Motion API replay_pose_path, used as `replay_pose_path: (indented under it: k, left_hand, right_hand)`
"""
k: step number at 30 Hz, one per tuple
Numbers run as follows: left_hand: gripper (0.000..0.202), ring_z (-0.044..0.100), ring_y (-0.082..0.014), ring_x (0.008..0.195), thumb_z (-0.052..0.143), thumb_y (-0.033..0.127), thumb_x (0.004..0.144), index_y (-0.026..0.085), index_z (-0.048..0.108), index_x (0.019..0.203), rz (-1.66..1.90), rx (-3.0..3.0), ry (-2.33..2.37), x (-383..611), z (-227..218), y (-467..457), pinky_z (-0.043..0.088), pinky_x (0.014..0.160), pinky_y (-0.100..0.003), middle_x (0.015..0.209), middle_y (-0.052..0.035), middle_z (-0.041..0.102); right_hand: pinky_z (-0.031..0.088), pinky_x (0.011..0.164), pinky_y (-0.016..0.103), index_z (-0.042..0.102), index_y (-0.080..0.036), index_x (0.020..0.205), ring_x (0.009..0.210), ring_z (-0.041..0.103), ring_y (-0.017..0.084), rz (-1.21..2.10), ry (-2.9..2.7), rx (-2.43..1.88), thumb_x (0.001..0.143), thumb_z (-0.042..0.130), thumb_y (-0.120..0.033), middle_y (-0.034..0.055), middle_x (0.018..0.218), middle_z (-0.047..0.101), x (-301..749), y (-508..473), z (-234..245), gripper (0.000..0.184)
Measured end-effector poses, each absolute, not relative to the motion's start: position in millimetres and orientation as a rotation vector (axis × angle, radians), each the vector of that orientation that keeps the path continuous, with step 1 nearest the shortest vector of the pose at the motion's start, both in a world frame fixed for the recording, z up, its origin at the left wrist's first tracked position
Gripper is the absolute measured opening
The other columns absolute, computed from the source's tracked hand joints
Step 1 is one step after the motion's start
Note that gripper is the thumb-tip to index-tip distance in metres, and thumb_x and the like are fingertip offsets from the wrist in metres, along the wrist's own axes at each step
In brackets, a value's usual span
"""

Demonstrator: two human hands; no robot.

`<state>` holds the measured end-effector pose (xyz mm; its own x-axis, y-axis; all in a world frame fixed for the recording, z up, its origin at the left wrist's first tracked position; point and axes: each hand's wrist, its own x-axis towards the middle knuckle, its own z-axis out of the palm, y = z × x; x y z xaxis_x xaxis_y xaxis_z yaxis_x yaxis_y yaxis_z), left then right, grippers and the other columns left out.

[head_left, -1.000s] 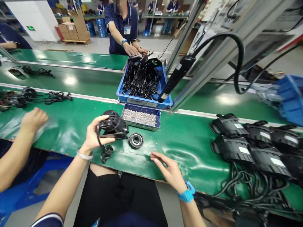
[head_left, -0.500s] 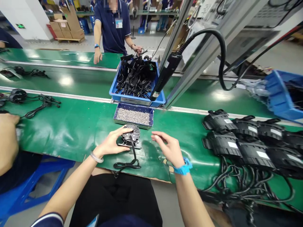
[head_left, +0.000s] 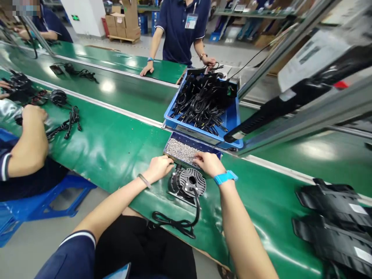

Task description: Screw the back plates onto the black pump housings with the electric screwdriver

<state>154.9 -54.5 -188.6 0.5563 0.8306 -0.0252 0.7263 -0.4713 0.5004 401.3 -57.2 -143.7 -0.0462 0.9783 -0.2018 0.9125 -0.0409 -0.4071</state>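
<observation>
A round black motor-like unit with a ridged face stands on the green bench top, tilted towards me on a flat base. Its black cable lies coiled in front. Just beyond it is a shallow dark-blue tray of small silvery metal pieces, too small to name. My right hand reaches into the tray, fingertips pinched together among the pieces. My left hand is closed, its fingertips by the tray's near left edge, close above the unit; what they grip, if anything, is hidden.
A blue bin full of black cables stands behind the tray. A black hand tool hangs at right beside a metal post. Black housings lie at far right. A co-worker stands opposite; another person's arm is at left.
My left hand has let go of the black unit and moved to the tray's near edge. My right hand has moved forward into the metal pieces. The view has swung left.
</observation>
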Motion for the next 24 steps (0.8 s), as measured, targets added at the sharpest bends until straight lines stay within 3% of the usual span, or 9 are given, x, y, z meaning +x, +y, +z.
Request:
replay_pose_path:
  k: [2, 4, 8, 14, 19, 24]
  left_hand:
    - [0.022, 0.074, -0.0243, 0.089, 0.059, 0.032, 0.099, 0.018, 0.077, 0.101, 0.229, 2.352, 1.27, 163.7, -180.6, -59.6, 0.055, 0.078, -0.032, 0.096, -0.0098, 0.075]
    - [0.023, 0.074, -0.0238, 0.086, 0.057, 0.03, 0.1, 0.018, 0.077, 0.1, 0.168, 2.36, 1.278, 167.8, -172.9, -64.2, 0.055, 0.075, -0.031, 0.097, -0.0102, 0.075]
    - [0.027, 0.073, -0.0222, 0.085, 0.051, 0.026, 0.103, 0.018, 0.075, 0.095, 0.117, 2.362, 1.29, 170.3, -166.1, -67.8, 0.054, 0.071, -0.029, 0.098, -0.0098, 0.075]
    - [0.02, 0.071, -0.0202, 0.085, 0.048, 0.017, 0.102, 0.016, 0.066, 0.093, 0.226, 2.39, 1.253, 167.4, -161.9, -68.1, 0.054, 0.07, -0.027, 0.098, -0.0106, 0.071]
    - [0.017, 0.069, -0.0184, 0.087, 0.048, 0.015, 0.101, 0.019, 0.061, 0.09, 0.506, 2.384, 1.22, 137.4, -145.8, -72.8, 0.057, 0.078, -0.027, 0.092, -0.0064, 0.07]
    - [0.017, 0.071, -0.0133, 0.073, 0.053, 0.025, 0.102, 0.017, 0.067, 0.106, 1.04, 1.977, 1.216, 106.0, -130.4, -95.3, 0.059, 0.071, -0.023, 0.09, -0.0041, 0.073]
  right_hand:
    - [0.052, 0.069, 0.028, 0.075, -0.017, 0.078, 0.071, 0.073, 0.019, 0.721, -2.088, -2.107, 0.079, 0.078, -0.015, 0.0059, 0.074, 0.078, 399.1, -49.4, -145.8, 0.003]
    - [0.049, 0.063, 0.026, 0.071, -0.018, 0.068, 0.062, 0.068, 0.016, 0.765, -2.08, -2.127, 0.075, 0.08, -0.013, 0.0015, 0.066, 0.074, 397.8, -47.9, -145.3, 0.012]
    - [0.044, 0.061, 0.025, 0.069, -0.021, 0.062, 0.059, 0.065, 0.016, 0.75, -1.959, -2.086, 0.076, 0.072, -0.012, -0.0012, 0.059, 0.069, 395.5, -54.7, -137.8, 0.018]
    - [0.054, 0.074, 0.031, 0.072, -0.019, 0.083, 0.072, 0.07, 0.019, 0.554, -1.54, -1.911, 0.085, 0.06, -0.023, 0.0049, 0.077, 0.076, 385.4, -83.8, -123.8, 0.013]
    - [0.059, 0.058, 0.03, 0.073, -0.018, 0.099, 0.067, 0.07, 0.018, 0.583, -1.28, -1.657, 0.095, 0.055, -0.04, 0.006, 0.081, 0.076, 367.6, -148.9, -100.9, 0.028]
    - [0.061, 0.053, 0.027, 0.077, -0.022, 0.096, 0.058, 0.07, 0.015, 0.634, -1.162, -1.423, 0.092, 0.07, -0.037, 0.003, 0.08, 0.077, 339.6, -206.2, -90.2, 0.017]
